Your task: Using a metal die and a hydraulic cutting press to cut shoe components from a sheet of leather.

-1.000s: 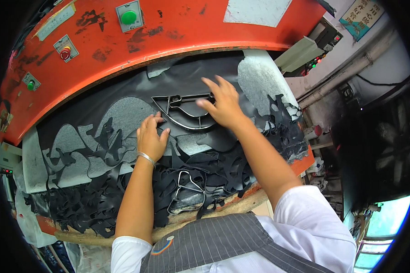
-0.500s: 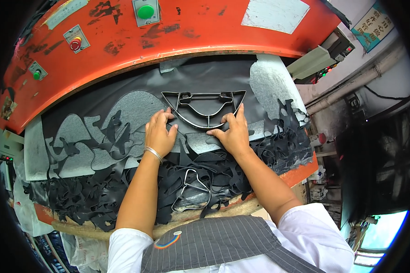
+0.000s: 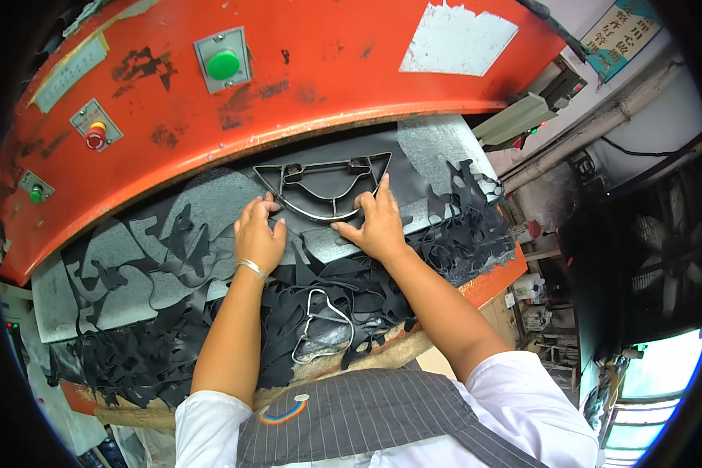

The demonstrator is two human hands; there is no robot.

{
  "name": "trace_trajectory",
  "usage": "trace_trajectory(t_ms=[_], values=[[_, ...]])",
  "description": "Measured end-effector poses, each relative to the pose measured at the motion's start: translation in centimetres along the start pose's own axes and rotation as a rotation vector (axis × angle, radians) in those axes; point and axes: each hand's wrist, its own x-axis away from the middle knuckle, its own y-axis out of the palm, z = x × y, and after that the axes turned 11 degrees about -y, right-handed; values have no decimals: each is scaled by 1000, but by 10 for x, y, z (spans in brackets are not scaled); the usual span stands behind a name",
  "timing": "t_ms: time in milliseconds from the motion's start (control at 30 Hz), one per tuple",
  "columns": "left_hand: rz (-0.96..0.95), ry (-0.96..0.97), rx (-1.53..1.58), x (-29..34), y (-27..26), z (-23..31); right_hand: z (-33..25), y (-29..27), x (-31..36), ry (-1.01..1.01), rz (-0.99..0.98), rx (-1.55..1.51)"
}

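A half-moon metal cutting die [image 3: 333, 212] lies on a sheet of black leather or similar material [image 3: 382, 146], its straight side away from me. My left hand [image 3: 259, 238], with a bangle at the wrist, has its fingertips against the die's left rim, fingers bent. On the right rim rests my right hand [image 3: 378, 226], index finger along the edge and thumb at the curved near side. Just beyond the die is the orange press head [image 3: 304, 86], overhanging the sheet's far part.
Tangled black offcuts [image 3: 164, 347] cover the near side of the pale cutting board [image 3: 51, 312]. A smaller wire-like metal die [image 3: 324, 327] lies among them. The press head carries a green button [image 3: 223, 65] and a red knob [image 3: 96, 136]. A dark fan [image 3: 655, 226] stands right.
The press head sits lower in the picture and covers more of the sheet's far part. The view has also shifted a little. Both hands stay at the die's rim.
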Motion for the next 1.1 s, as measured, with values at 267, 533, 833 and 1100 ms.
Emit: trace_trajectory(t_ms=[267,533,833,1100], values=[[286,-90,745,31,-126,-49,-41,-58,26,91,131,33],[1336,-108,384,53,-330,-155,-193,-100,-51,-436,358,-365],[1119,-9,530,110,-326,-164,-210,-84,16,-369,260,-366],[15,309,232,292,-140,-31,-141,-96,211,-350,-561,-147]])
